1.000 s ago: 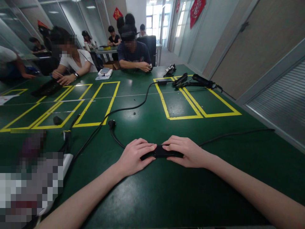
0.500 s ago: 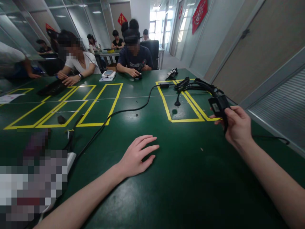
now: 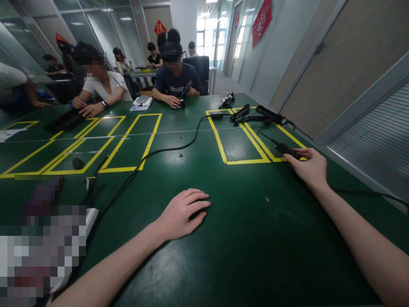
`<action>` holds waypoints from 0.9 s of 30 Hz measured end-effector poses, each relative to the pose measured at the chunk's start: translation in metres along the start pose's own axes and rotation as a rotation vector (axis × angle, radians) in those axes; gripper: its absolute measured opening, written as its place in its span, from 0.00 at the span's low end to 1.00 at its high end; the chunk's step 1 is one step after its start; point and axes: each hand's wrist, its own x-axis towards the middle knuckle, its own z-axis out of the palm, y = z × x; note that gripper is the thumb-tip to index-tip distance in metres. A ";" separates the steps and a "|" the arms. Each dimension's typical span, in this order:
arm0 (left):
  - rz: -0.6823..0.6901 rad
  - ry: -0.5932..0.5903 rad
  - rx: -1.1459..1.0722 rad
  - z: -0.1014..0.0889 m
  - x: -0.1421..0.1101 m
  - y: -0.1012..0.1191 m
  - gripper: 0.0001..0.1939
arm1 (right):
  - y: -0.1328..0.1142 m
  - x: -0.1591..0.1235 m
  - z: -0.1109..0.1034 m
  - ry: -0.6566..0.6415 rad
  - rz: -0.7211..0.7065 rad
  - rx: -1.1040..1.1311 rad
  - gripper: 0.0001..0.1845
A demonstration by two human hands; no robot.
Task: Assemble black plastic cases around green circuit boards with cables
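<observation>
My right hand (image 3: 307, 167) reaches to the right over the green table (image 3: 243, 238). Its fingers are closed on the near end of a black power adapter (image 3: 285, 149). The adapter lies flat on the table at the front corner of the rightmost yellow-taped rectangle (image 3: 289, 134). Its thin cord (image 3: 370, 193) trails off to the right behind my wrist. My left hand (image 3: 182, 214) lies on the table in front of me, palm down, fingers stretched out and slightly spread, with nothing in it.
Several black adapters and cords (image 3: 252, 113) are heaped at the rectangle's far end. A long black cable (image 3: 166, 150) runs across to a white power strip (image 3: 91, 215) at the left. Two people (image 3: 174, 83) sit across the table handling small devices.
One second ago both hands held the adapter in front of me. My right hand then lifted it to the right and has now lowered it onto the table. My left hand stayed flat.
</observation>
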 end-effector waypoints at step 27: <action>0.000 -0.061 0.044 0.000 -0.001 -0.001 0.10 | 0.022 0.011 -0.004 -0.068 0.089 0.009 0.40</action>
